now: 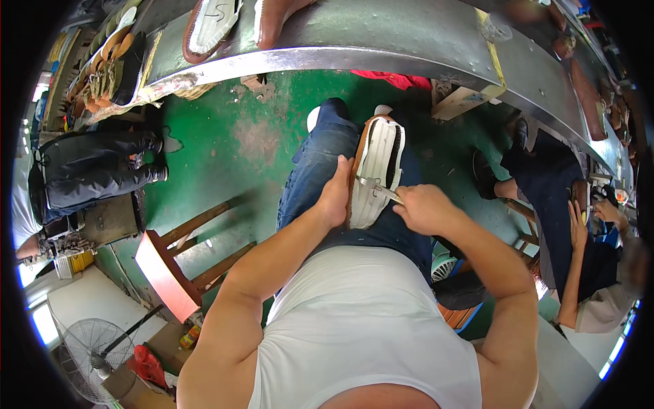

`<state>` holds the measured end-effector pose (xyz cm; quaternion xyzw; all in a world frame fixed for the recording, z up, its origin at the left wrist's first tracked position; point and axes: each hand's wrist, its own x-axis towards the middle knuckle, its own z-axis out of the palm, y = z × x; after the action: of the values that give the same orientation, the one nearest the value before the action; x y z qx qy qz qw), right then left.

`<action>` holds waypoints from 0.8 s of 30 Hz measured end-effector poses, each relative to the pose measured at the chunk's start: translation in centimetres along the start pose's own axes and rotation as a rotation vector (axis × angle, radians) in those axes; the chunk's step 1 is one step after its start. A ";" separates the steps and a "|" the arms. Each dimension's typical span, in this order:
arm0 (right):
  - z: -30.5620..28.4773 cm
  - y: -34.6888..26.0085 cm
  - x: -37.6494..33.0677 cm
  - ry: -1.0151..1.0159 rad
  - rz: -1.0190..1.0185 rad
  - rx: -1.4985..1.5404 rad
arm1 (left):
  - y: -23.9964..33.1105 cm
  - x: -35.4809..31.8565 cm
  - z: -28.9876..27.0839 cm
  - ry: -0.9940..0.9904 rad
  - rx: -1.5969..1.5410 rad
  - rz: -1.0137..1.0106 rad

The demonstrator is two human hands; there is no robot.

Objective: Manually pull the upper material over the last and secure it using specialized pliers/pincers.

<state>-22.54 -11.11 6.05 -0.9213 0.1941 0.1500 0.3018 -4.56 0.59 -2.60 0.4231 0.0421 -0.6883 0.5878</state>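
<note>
An upturned shoe rests on my jeans-covered lap, its white underside facing up and brown upper showing along the edge. My left hand is closed on the shoe's left side, thumb pointing toward the toe. My right hand is wrapped round the handle of a short metal hand tool. The tool's metal end reaches across the middle of the underside. Its exact kind is too small to make out. Part of its handle is hidden inside my fist.
A metal-topped workbench curves across the front, bearing another upturned shoe and a brown shoe. A wooden stool stands at left, near a fan. Co-workers sit at right and far left.
</note>
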 end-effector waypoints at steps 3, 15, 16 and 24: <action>4.5 -0.7 -0.4 0.194 0.126 0.243 | -0.1 2.0 1.5 0.398 0.420 0.100; 3.0 3.9 1.6 0.284 0.221 0.188 | -0.2 2.2 -0.2 0.210 1.483 0.803; 2.5 4.9 1.3 0.280 0.222 0.190 | 0.2 1.6 0.2 0.135 1.594 0.670; 2.3 6.0 4.7 0.445 0.188 0.366 | 4.4 0.2 4.2 -0.004 1.885 0.298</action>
<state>-21.47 -15.45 -0.56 -0.8397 0.3638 -0.0658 0.3977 -3.10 -3.22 1.88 0.7225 -0.5852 -0.3578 0.0866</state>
